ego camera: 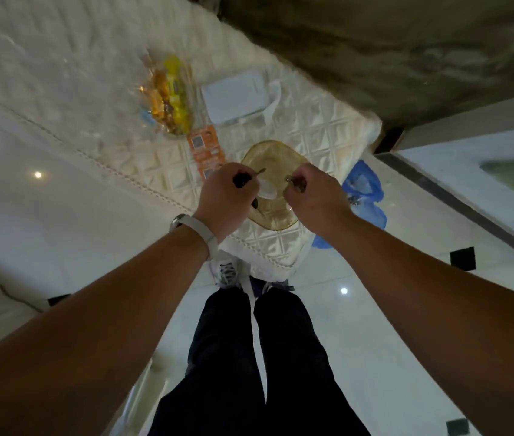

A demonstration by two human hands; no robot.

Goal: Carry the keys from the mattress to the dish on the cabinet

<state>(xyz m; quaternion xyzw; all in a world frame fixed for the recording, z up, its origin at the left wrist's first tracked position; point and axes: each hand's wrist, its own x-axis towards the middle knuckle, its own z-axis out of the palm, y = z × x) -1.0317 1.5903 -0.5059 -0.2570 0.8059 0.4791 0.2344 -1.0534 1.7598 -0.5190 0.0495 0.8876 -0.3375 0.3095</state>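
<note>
**Keys held in both hands over the dish**

Head view, the only one:

- Keys: dark key heads and a thin metal blade stick out of the left hand, which is fisted around them. A pale translucent tag or fob hangs just beside that fist, toward the right hand.
- Right hand: fingers curled in, pinching a small metal ring or key end at the fingertips. Whether it joins the left-hand bunch is unclear, too small and blurred.
- Dish: amber glass, wavy rim, sits on a quilted cream cover. Both fists hover over the dish, left over its left edge, right over its right edge. Contact between keys and dish can't be confirmed.
- Left of the dish, touching or nearly so: orange card pack. Beyond that, further from the dish: clear bag of yellow and orange sweets and a white flat box.
- Right of the dish, off the cover's edge: blue plastic bag on the glossy white floor.
- Left wrist wears a watch with a pale strap.
- Below the dish: the person's dark trousers and sneakers, standing against the cover's corner.
</note>
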